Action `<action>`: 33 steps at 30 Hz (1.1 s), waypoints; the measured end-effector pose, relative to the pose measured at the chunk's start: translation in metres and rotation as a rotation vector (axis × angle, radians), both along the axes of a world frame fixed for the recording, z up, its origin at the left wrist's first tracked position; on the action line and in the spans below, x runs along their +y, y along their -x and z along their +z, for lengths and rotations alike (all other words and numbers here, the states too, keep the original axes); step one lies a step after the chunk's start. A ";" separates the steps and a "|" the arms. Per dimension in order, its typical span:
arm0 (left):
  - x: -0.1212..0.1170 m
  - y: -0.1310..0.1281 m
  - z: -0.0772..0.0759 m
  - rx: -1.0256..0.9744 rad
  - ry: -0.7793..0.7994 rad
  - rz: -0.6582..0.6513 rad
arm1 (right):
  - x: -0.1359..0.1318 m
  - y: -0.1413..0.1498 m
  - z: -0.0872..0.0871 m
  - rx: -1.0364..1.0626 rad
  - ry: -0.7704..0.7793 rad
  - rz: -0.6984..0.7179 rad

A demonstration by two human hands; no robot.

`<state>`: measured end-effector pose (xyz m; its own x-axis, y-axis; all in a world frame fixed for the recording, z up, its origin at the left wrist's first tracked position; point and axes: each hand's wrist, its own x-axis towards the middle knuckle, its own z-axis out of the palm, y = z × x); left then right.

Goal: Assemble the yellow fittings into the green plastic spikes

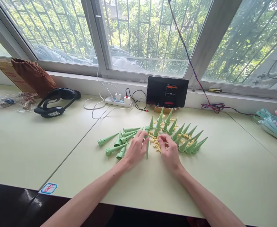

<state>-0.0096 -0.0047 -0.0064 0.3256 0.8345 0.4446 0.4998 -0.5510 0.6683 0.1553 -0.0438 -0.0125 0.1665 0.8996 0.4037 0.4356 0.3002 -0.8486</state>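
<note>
My left hand [138, 145] is closed on a green plant watering spike [147, 150], its narrow tip pointing down toward me. Just right of it, my right hand [168, 146] has its thumb and fingers pinched together at the edge of a small pile of yellow plastic valve pieces [155, 145]. Whatever is between those fingertips is too small to make out. Several loose green spikes [115, 149] lie to the left of my left hand. Beyond and right of my right hand, more green spikes [184, 146] stand upright on their wide ends, with yellow pieces among them.
At the back, a black tablet [152, 91] leans on a cardboard support, a timer visible on its screen. A power strip [118, 101] with cables lies left of it. A black headset [55, 102] and brown pouch [33, 75] are farther left; plastic bags [270, 124] lie far right.
</note>
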 end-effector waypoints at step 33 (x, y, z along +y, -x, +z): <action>-0.004 -0.002 0.001 -0.094 0.015 -0.051 | 0.001 0.000 -0.006 0.045 0.026 0.166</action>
